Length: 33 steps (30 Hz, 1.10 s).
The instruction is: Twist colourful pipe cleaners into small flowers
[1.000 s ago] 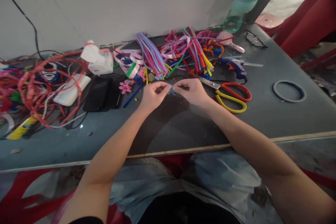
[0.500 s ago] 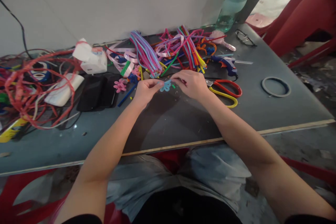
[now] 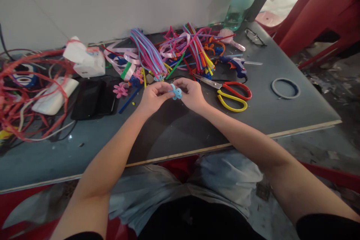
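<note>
Two forearms [image 3: 119,144] angle in from 7 and 5 o'clock; left hand [image 3: 170,90] pinches light-blue looped flower [image 3: 177,93], fingertips nearly closed, above table [image 3: 174,131]; right hand [image 3: 181,90] curls at flower's 3 o'clock, I can't tell its grip

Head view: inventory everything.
Looped piece: one, blue, centre
Stem bundles: two, multicoloured, back
Scissors: one, red-yellow, right
Glue gun: one, blue, right
Brush: one, pink, back
Glasses: one, dark, back
Bottle: one, green, back
Ring: one, grey, right
Flower: one clear, pink, left
Slabs: two, black, left
Block: one, white, left
Box: one, white, left
Tangle: one, red, left
Clutter: uncountable, mixed, back
Chair: one, red, right
Table: one, grey, beneath
Left hand, right hand: two, centre
</note>
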Tool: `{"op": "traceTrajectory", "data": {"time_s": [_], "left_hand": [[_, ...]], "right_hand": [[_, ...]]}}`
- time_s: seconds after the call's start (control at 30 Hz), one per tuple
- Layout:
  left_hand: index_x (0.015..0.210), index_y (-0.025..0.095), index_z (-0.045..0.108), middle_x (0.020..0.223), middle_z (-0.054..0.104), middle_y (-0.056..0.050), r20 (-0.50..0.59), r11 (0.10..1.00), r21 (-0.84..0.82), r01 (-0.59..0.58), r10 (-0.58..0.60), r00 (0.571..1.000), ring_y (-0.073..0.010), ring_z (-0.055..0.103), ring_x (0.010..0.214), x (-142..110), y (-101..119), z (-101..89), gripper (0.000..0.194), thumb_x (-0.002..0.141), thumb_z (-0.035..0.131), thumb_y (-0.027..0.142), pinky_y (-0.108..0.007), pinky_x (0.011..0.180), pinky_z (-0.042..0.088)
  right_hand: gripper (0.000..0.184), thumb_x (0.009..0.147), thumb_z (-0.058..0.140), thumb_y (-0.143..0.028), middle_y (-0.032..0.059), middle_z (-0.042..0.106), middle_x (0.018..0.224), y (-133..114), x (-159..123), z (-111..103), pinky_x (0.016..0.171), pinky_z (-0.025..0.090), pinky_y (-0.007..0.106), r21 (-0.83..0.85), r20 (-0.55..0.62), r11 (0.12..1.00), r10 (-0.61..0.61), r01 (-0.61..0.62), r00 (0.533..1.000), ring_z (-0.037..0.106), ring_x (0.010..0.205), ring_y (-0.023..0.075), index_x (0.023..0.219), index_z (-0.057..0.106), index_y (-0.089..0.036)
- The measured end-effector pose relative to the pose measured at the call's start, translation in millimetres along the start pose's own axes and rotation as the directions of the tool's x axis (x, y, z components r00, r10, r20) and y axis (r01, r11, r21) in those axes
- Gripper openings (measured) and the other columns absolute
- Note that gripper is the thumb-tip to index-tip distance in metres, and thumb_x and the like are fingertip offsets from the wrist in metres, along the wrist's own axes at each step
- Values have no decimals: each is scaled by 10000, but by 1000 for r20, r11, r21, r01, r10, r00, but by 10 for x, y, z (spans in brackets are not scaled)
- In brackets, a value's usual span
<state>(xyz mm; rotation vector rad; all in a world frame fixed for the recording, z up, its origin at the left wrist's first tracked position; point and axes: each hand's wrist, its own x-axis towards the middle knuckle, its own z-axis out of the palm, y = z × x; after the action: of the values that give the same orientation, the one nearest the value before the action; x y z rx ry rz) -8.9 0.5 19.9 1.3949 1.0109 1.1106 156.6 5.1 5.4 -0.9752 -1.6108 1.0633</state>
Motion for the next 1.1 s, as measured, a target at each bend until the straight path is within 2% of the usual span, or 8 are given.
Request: {"op": "traceTrajectory", "data": {"time_s": [0.17, 0.27, 0.4, 0.6, 0.8, 0.93, 1.0, 1.1], "left_hand": [[807, 220, 487, 694, 705, 26, -63, 998, 65, 22, -17, 998, -161, 728, 687, -10, 4, -6, 634, 536, 968, 532, -257, 668, 564], [815, 232, 413, 724, 708, 24, -88, 993, 114, 24, -14, 996, -173, 746, 742, 3, -13, -42, 647, 588, 947, 517, -250, 679, 556], [810, 237, 370, 728, 698, 24, -110, 985, 170, -10, 29, 994, -167, 740, 743, 54, -90, -109, 659, 613, 927, 528, -239, 666, 547], [830, 237, 407, 716, 692, 35, -160, 967, 245, -75, 116, 980, -130, 684, 650, 108, -223, -173, 644, 624, 905, 589, -229, 610, 524], [861, 226, 494, 706, 677, 26, -136, 953, 286, -104, 148, 980, -131, 665, 655, 82, -201, -147, 584, 645, 892, 594, -229, 603, 515], [808, 209, 514, 763, 706, -3, -69, 945, 299, -131, 158, 985, -160, 706, 749, 86, -189, -138, 530, 675, 873, 576, -260, 689, 556], [801, 205, 523, 759, 711, -2, -74, 931, 340, -134, 168, 983, -162, 712, 761, 84, -192, -139, 481, 697, 873, 518, -263, 708, 556], [802, 205, 542, 736, 716, 11, -86, 870, 472, -141, 205, 975, -158, 717, 759, 59, -189, -124, 374, 751, 855, 403, -273, 756, 552]], "right_hand": [[575, 736, 744, -720, 61, 731, 892, 63, 69, -54, 752, 555, 296, 103, 67, 995, 5, -12, 998, 665, 824, 161, 886, 699, -168], [587, 751, 716, -745, 68, 742, 929, 75, 112, -116, 759, 552, 287, 80, 134, 997, -1, -9, 991, 656, 833, 155, 871, 720, -170], [591, 780, 696, -748, 44, 702, 810, 69, 147, -198, 650, 503, 254, 65, 221, 998, -13, -2, 975, 581, 694, 115, 853, 714, -161], [533, 831, 701, -663, -1, 610, 710, 66, 139, -221, 557, 410, 214, 202, 284, 979, -17, -42, 959, 474, 605, 72, 895, 720, -135], [477, 741, 812, -600, 40, 695, 836, 83, 109, -181, 725, 494, 261, 139, 206, 990, -46, 17, 977, 587, 767, 121, 859, 753, -142], [436, 794, 763, -595, 62, 731, 897, 100, 99, -173, 766, 529, 294, 148, 190, 989, -46, 18, 981, 639, 830, 153, 843, 769, -162], [350, 824, 757, -512, 62, 745, 894, 103, 95, -184, 780, 541, 300, 74, 176, 997, -36, 24, 984, 658, 840, 162, 851, 786, -164], [181, 858, 719, -314, 42, 743, 787, 114, 92, -200, 772, 555, 295, -140, 146, 990, 14, 7, 989, 675, 776, 155, 854, 812, -158]]}}
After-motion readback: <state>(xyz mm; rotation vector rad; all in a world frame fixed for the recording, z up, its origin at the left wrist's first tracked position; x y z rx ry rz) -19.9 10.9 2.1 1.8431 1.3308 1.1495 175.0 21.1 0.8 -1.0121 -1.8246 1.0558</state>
